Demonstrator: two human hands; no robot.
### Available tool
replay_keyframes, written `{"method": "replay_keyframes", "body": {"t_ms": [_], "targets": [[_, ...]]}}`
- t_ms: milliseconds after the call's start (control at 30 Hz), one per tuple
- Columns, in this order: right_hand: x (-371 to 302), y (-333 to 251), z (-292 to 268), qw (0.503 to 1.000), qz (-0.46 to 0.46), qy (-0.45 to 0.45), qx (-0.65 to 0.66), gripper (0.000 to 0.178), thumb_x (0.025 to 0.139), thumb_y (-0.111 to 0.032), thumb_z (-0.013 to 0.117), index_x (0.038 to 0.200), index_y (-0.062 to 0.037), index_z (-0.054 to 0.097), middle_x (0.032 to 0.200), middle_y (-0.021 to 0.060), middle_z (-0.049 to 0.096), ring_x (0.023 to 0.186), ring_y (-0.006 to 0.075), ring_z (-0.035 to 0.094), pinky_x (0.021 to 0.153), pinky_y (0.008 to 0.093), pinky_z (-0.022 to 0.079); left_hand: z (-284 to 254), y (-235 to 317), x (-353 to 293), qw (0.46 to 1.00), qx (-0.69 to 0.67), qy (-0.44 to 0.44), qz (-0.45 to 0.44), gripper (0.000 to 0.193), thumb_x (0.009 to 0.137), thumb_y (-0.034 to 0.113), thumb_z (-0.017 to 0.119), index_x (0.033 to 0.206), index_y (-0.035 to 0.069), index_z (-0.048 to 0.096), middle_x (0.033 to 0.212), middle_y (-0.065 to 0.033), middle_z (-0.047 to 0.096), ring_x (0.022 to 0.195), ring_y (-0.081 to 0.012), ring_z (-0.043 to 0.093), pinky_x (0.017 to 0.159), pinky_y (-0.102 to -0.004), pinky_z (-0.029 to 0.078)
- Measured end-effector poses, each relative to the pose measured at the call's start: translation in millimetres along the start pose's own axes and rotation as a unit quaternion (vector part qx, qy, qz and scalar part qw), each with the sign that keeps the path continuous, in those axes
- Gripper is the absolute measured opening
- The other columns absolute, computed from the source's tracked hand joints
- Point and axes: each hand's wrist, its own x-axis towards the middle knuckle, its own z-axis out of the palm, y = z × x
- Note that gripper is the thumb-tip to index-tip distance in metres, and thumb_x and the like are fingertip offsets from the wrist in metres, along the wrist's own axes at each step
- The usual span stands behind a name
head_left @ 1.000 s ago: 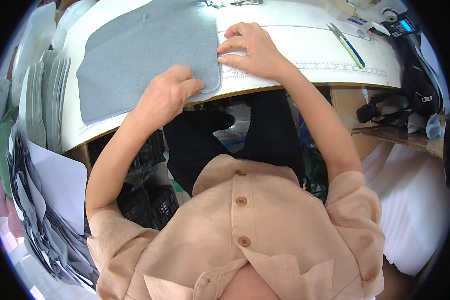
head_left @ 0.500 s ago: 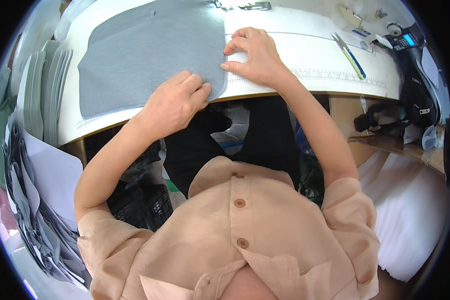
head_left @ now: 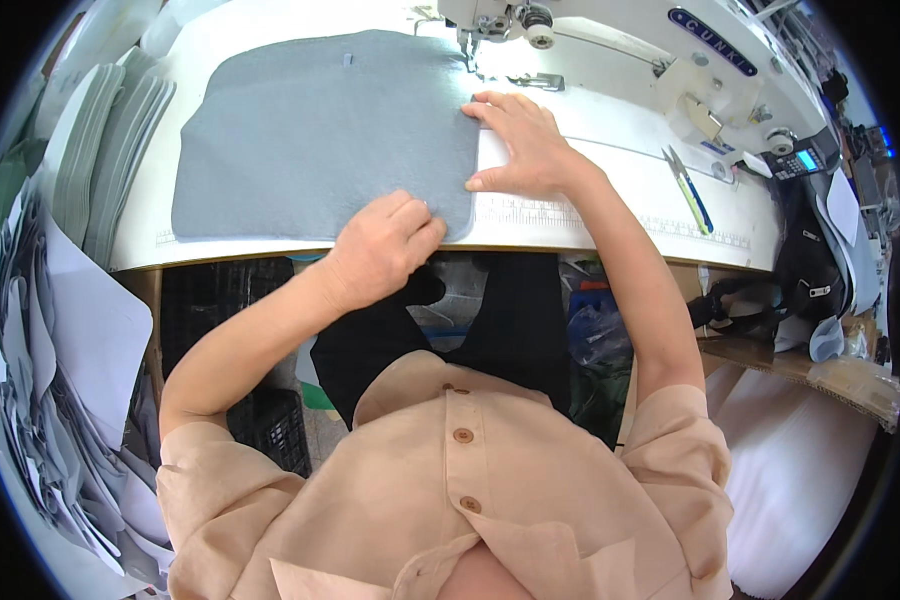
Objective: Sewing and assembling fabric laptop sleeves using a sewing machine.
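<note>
A large grey fabric panel (head_left: 290,150) with rounded corners lies flat on the white sewing table. Its right edge runs up to the presser foot (head_left: 472,62) of the sewing machine. At the panel's near edge, toward its right corner, my left hand (head_left: 390,245) is closed, the curled fingers pinching the edge; the fingertips are partly hidden. My right hand (head_left: 525,150) is open beside the panel's right edge, with thumb and forefinger spread apart and their tips touching that edge.
Thread snips (head_left: 690,190) lie on the table at right, beyond a printed ruler strip (head_left: 610,218). The machine's white arm (head_left: 660,60) spans the back right. Stacked grey panels (head_left: 95,150) stand at left, above draped fabric pieces (head_left: 50,400). A small control box (head_left: 800,160) sits far right.
The view has tilted, so more of the sewing machine shows. My right fingers have straightened somewhat along the panel's edge. My left hand keeps its closed grip near the corner.
</note>
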Motion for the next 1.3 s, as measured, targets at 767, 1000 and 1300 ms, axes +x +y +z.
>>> {"method": "replay_keyframes", "body": {"t_ms": [767,1000,1300], "targets": [[40,41,12,0.963,-0.1,0.245,0.045,0.014,0.071,-0.014,0.061,0.084,-0.01,0.065,0.091,0.0045,0.064,0.084,0.0219,0.056,0.077,0.0313,0.041,33,-100,76,0.997,0.056,-0.016,-0.045,0.016,0.069,0.007,0.054,0.085,0.006,0.058,0.081,-0.0077,0.051,0.081,-0.0245,0.052,0.066,-0.0342,0.045],[45,36,26,0.954,-0.067,0.289,0.033,0.009,0.073,-0.016,0.058,0.078,-0.014,0.065,0.084,-0.0005,0.061,0.08,0.0238,0.052,0.072,0.0361,0.041,42,-125,89,0.994,0.099,-0.004,-0.037,0.011,0.069,0.009,0.053,0.078,0.007,0.059,0.08,-0.007,0.05,0.082,-0.0229,0.051,0.066,-0.0333,0.046],[38,42,18,0.947,-0.059,0.314,0.037,0.007,0.07,-0.011,0.059,0.074,-0.0094,0.064,0.082,0.0042,0.06,0.078,0.0254,0.052,0.071,0.0356,0.043,51,-103,96,0.992,0.085,0.03,-0.091,0.011,0.07,0.006,0.052,0.078,0.007,0.058,0.079,-0.007,0.049,0.082,-0.0229,0.051,0.066,-0.0334,0.045]]}}
